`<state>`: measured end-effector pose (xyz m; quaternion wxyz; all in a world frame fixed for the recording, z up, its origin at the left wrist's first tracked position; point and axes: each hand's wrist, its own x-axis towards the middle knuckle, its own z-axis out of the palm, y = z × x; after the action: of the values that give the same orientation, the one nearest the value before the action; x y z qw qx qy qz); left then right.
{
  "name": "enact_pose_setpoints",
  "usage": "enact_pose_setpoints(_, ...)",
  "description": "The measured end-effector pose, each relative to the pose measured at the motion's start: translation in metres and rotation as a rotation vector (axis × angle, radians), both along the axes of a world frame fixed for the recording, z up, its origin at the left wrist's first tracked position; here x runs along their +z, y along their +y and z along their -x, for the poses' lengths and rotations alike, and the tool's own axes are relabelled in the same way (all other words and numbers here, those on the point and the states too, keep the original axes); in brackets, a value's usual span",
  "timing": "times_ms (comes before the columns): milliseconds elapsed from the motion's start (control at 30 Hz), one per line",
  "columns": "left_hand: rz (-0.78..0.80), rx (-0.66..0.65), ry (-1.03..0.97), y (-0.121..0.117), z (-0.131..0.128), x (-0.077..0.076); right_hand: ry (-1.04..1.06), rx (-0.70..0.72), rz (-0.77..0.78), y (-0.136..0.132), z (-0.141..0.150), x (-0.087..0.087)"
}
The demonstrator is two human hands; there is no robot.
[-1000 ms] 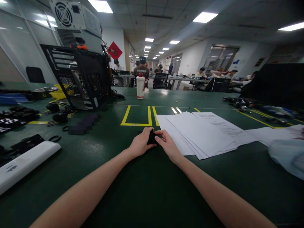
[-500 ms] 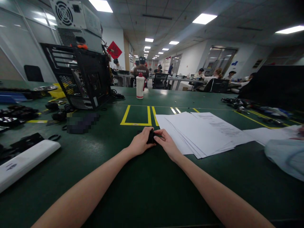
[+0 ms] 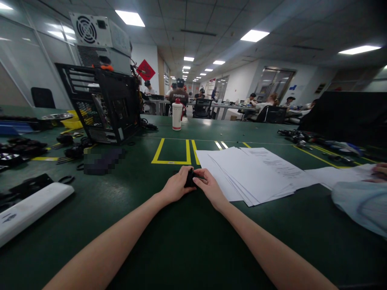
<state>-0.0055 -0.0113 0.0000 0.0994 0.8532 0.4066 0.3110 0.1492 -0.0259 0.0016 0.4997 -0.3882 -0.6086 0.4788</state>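
A small black object (image 3: 190, 179) is held between my two hands, low over the green tabletop (image 3: 193, 237); its exact kind does not show. My left hand (image 3: 177, 185) wraps it from the left, thumb below and fingers on top. From the right, my right hand (image 3: 208, 187) pinches its near side with thumb and fingertips. Fingers cover much of the object. Just right of my right hand lies a stack of white printed papers (image 3: 248, 171). Beyond my hands, yellow tape (image 3: 169, 162) marks a rectangle on the table.
An open black computer case (image 3: 104, 104) with a power supply (image 3: 93, 32) on top stands at left. A white cup (image 3: 177, 117) stands farther back. Left lie a white bar (image 3: 36, 211) and black parts. A person's hand (image 3: 380, 171) and pale sleeve (image 3: 359, 203) rest at the right edge.
The whole view has shifted slightly, so the scene sits a little lower. Both hands keep their hold on the small black object, with only slight finger movement.
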Motion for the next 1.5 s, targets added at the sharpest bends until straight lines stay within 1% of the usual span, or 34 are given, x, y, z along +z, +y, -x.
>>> enact_pose_setpoints(100, -0.005, 0.001, 0.002, 0.001, 0.000, -0.001, -0.056, -0.027, 0.054, 0.004, 0.000, 0.001)
enact_pose_setpoints(167, -0.006, 0.003, 0.005, 0.001, 0.000, -0.001, -0.056, 0.018, 0.071, 0.003, -0.001, 0.002)
enact_pose_setpoints(267, -0.004, 0.012, 0.010, 0.002, 0.000, -0.002, 0.002, 0.088, 0.053, -0.001, -0.001, 0.002)
enact_pose_setpoints(400, -0.004, 0.013, 0.005, 0.002, 0.000, -0.003, 0.034, 0.056, 0.015, -0.002, 0.001, -0.001)
enact_pose_setpoints(500, -0.005, 0.015, 0.001, 0.003, 0.000, -0.004, 0.003, 0.014, -0.030, 0.003, 0.002, -0.004)
enact_pose_setpoints(567, -0.005, 0.014, 0.005, 0.003, 0.000, -0.005, -0.029, 0.003, -0.014, 0.006, 0.001, -0.005)
enact_pose_setpoints(667, -0.006, 0.011, 0.009, 0.002, 0.000, -0.004, -0.056, 0.041, 0.036, 0.006, -0.002, -0.005)
enact_pose_setpoints(767, 0.001, 0.017, 0.027, 0.002, 0.000, -0.002, -0.006, 0.101, 0.029, 0.001, -0.003, -0.004)
enact_pose_setpoints(833, 0.010, 0.027, 0.043, 0.002, 0.000, -0.002, 0.030, 0.110, 0.019, -0.002, -0.002, -0.004)
enact_pose_setpoints(933, 0.016, 0.037, 0.046, 0.003, 0.000, -0.002, 0.032, 0.062, 0.003, -0.002, 0.000, -0.005)
enact_pose_setpoints(1067, 0.019, 0.041, 0.047, 0.005, 0.000, -0.004, -0.034, -0.006, -0.050, 0.005, 0.002, -0.007)
enact_pose_setpoints(1200, 0.017, 0.033, 0.053, 0.006, 0.000, -0.005, -0.080, 0.039, -0.004, 0.004, -0.001, -0.006)
enact_pose_setpoints(1333, -0.006, 0.012, 0.045, 0.006, 0.000, -0.005, -0.028, 0.078, -0.002, -0.003, -0.001, -0.004)
enact_pose_setpoints(1500, -0.004, 0.016, 0.036, 0.005, 0.000, -0.005, -0.034, 0.004, -0.076, 0.000, 0.002, -0.004)
